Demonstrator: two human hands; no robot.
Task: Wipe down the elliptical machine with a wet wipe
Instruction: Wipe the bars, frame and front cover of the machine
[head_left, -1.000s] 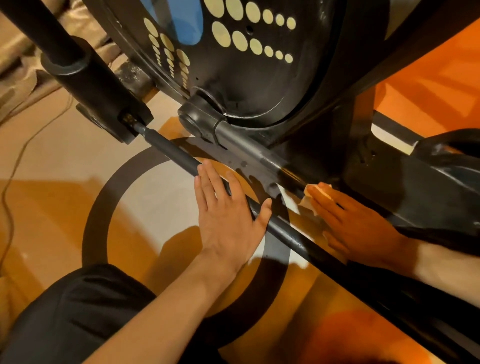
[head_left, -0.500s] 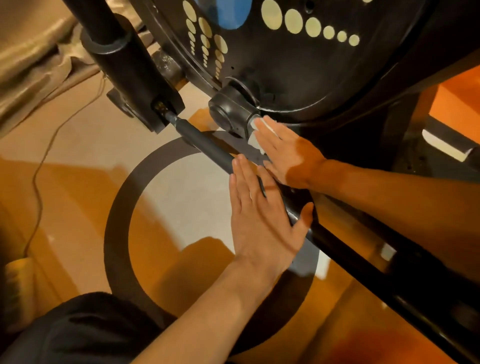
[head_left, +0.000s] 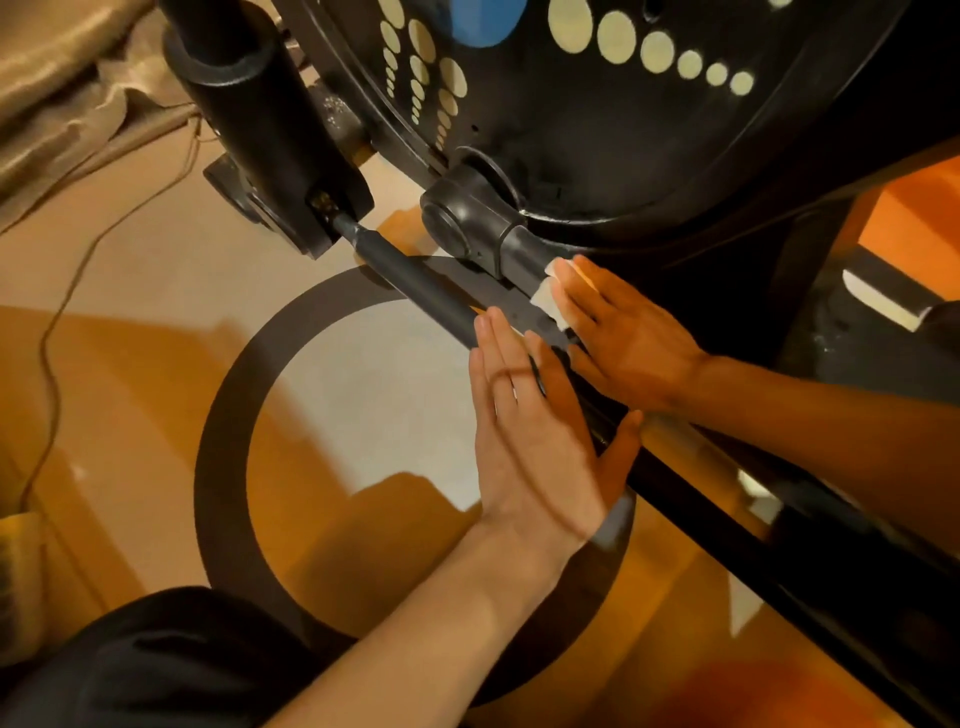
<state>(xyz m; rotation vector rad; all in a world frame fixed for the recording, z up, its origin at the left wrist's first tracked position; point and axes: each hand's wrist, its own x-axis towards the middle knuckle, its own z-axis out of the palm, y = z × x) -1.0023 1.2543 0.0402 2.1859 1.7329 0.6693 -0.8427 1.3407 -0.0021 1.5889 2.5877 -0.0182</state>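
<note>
Right hand (head_left: 631, 338) has slid up the elliptical machine's (head_left: 649, 156) crank arm (head_left: 524, 249) since a second ago and is now beside the pivot (head_left: 457, 223). Left hand (head_left: 540, 441) lies flat, fingers straight, bracing the rod (head_left: 415, 291). Right fingers, extended, press the wet wipe (head_left: 551, 300) down; overlapping strokes advised.

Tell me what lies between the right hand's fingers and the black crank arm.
The white wet wipe, pressed flat onto the crank arm by the fingers of the right hand; head view shows it.
</note>
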